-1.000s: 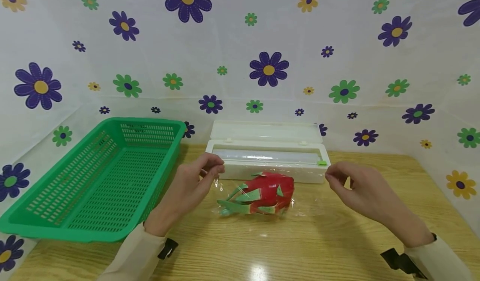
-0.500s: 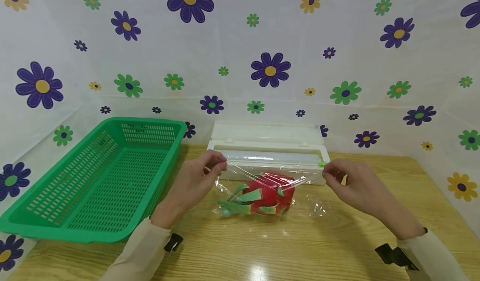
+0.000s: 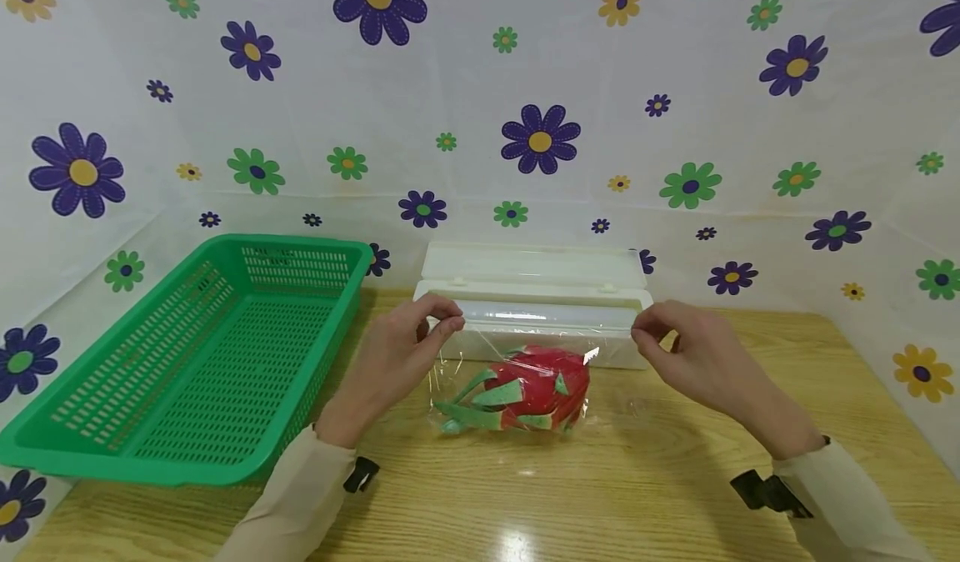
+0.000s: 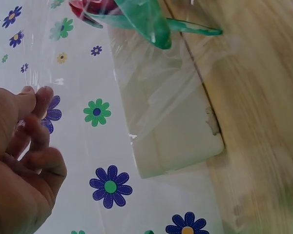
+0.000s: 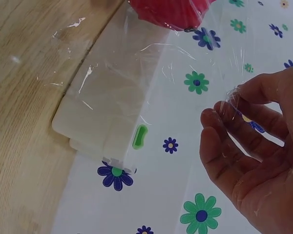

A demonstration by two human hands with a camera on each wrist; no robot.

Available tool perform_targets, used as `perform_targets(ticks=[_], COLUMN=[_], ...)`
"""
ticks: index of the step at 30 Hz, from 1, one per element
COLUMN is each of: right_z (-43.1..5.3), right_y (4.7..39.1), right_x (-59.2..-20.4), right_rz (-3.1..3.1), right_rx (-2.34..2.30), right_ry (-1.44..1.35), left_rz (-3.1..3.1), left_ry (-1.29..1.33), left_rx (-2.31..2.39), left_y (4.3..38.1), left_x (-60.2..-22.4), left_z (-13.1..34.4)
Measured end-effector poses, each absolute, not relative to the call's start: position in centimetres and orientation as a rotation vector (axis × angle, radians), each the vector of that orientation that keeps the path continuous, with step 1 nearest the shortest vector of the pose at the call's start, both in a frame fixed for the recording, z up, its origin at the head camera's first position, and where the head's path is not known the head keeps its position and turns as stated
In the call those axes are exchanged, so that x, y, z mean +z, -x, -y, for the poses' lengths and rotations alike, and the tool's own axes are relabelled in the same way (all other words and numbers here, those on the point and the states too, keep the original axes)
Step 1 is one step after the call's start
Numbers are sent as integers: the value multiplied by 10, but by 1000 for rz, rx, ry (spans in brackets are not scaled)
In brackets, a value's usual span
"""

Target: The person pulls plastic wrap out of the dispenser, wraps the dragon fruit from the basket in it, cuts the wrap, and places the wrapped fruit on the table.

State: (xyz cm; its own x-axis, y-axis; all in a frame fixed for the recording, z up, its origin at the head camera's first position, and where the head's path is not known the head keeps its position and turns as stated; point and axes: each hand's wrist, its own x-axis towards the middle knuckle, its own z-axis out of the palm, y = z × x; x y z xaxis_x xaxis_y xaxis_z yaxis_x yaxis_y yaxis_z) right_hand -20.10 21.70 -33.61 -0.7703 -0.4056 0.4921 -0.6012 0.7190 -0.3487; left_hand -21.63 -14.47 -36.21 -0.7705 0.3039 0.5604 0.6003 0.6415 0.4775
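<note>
A sheet of clear plastic wrap stretches between both hands, in front of and over a red dragon fruit with green scales. My left hand pinches one upper corner between thumb and index finger; in the left wrist view its other fingers curl loosely. My right hand pinches the opposite corner, and the wrap bunches at its fingertips in the right wrist view. Behind the fruit stands a white cling film dispenser, lid raised, with a film roll inside. Its green slider shows in the right wrist view.
A green plastic basket with slotted sides stands on the left of the wooden table. A white cloth with printed flowers hangs behind and along the sides.
Both hands have come closer together and risen slightly, lifting the held edge of the plastic wrap. The dragon fruit, dispenser and basket stay where they were.
</note>
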Motion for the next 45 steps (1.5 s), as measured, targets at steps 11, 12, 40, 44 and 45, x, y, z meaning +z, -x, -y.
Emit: perform_targets(ticks=[11, 12, 40, 44, 45], right_z=[-220, -221, -193, -177, -174], right_y=[203, 203, 182, 174, 173], right_x=[-338, -338, -331, -330, -331], right_rz=[2597, 2619, 2594, 2753, 2784], right_rx=[710, 713, 739, 678, 660], right_ry=[-746, -739, -878, -967, -977], left_rz=[2461, 2470, 2792, 2849, 2863], left_ry=[685, 671, 575, 648, 667], left_rx=[-1089, -1127, -1582, -1431, -1380], left_y=[221, 222, 228, 225, 224], left_x=[-359, -359, -371, -370, -369], left_z=[136, 136, 150, 150, 150])
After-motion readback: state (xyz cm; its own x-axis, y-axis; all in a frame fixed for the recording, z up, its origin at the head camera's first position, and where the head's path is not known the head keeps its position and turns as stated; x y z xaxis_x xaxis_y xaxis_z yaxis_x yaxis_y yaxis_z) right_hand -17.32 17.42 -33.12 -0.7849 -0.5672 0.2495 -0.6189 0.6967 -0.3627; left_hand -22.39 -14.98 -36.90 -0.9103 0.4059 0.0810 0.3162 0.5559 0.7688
